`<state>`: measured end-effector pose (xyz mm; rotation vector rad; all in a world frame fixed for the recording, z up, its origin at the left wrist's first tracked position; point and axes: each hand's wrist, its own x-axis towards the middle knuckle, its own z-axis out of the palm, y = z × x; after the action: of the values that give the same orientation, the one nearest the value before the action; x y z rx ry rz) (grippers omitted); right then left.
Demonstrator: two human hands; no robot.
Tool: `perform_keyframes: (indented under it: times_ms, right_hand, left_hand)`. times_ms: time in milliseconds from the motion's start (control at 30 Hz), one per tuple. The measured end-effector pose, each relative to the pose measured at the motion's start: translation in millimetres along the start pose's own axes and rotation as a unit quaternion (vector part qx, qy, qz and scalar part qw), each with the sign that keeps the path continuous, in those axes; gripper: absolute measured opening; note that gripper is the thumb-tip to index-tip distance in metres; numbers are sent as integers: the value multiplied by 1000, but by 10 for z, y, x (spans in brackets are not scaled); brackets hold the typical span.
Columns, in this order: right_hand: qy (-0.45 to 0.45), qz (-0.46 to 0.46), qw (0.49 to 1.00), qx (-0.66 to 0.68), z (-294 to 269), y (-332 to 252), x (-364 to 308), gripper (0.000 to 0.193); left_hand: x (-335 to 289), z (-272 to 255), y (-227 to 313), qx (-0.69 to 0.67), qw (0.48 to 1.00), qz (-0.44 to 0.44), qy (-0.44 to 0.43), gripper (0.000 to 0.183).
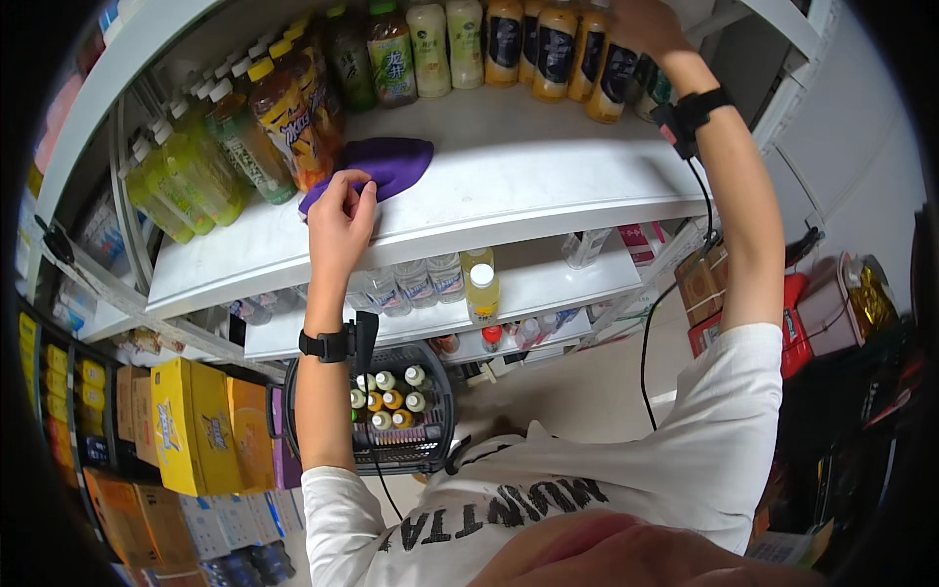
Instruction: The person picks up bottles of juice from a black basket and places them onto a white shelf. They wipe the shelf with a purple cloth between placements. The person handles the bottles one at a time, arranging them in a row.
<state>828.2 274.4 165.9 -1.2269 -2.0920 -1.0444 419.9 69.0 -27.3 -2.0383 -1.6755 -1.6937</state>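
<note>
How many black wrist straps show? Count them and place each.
2: the left strap, on the wrist of the left hand, which touches the purple cloth; the right strap, on the wrist of the right hand.

Purple on the cloth (406,164), bold against the white shelf (558,176) (faintly grey-veined, that one)! Yellow-green bottles (201,174) wear white caps (161,130), orange bottles (550,90) flash near-black labels (555,54), and there's a bright yellow carton (186,430), a black basket (446,391), a white shirt (626,450) with black lettering (562,495)!
</note>
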Motion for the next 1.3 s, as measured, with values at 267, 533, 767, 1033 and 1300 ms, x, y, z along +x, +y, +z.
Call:
perform_keyframes:
  times_ms: [267,533,767,1033,1300]
  right_hand:
    - [-141,85,986,-19,867,577,433,56]
    - [11,-34,998,-43,630,387,164,38]
    - [-143,-58,981,-121,-22,207,-64,27]
    - [-65,109,990,66,-1275,-631,-492,33]
    - [-219,-9,951,216,-2709,-2147,-915,40]
  left_hand:
    - [8,45,94,47,999,-2,-6,11]
    - [-23,5,74,54,999,4,2,9]
    - [-8,43,18,34,998,40,23,10]
    - [-5,-81,79,-71,997,29,7,15]
    - [-584,-490,825,-193,959,124,-166,55]
